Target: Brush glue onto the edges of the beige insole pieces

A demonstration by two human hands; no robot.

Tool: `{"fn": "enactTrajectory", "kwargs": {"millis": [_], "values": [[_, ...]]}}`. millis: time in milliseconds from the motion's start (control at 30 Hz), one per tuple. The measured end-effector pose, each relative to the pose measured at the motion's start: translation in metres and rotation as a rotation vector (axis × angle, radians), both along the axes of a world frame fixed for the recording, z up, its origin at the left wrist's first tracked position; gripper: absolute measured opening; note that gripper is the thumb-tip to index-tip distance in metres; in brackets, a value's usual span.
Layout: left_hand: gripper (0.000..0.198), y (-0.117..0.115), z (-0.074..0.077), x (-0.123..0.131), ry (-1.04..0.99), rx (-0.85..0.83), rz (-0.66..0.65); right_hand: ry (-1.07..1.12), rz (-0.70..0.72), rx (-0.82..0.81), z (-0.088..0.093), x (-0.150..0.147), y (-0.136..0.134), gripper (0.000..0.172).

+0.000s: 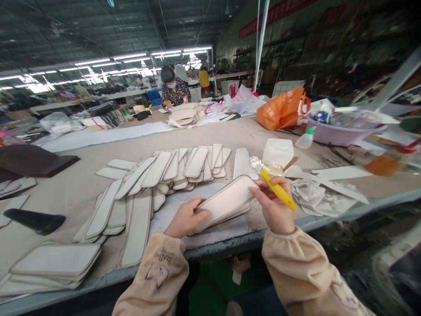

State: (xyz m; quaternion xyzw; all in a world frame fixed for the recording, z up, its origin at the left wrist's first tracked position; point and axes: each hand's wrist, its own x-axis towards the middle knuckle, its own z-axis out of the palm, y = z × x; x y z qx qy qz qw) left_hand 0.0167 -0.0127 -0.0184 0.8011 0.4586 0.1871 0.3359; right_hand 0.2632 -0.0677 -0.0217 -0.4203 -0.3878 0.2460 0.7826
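Lengthwise aslant: panel [226, 202], right end farther

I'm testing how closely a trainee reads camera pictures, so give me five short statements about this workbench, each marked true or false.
1. The left hand grips the edge of a pale panel. True.
2. The right hand holds nothing. False: it holds a yellow-handled brush.
3. In the picture, the orange bag is left of the purple basin. True.
4. The white plastic container is left of the fanned-out panels. False: it is to the right of the fanned-out panels.
5. Both sleeves are beige. True.
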Motion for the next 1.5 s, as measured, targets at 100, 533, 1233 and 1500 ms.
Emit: {"fn": "enactTrajectory", "kwargs": {"millis": [100, 533, 1233, 1500], "values": [[0.029, -0.010, 0.001, 0.014, -0.026, -0.140, 0.033, 0.029, -0.008, -0.026, 0.001, 0.011, 0.000, 0.046], [0.036, -0.083, -0.022, 0.058, -0.708, -1.061, 0.119, 0.001, -0.047, -0.162, -0.009, 0.043, 0.008, 0.040], [0.038, -0.105, -0.044, 0.059, -0.625, -1.370, -0.067, 0.052, -0.003, -0.211, -0.009, 0.061, 0.004, 0.044], [0.038, -0.105, -0.045, 0.057, -0.654, -1.400, -0.129, 0.024, -0.004, -0.207, -0.011, 0.060, 0.006, 0.043]]}}
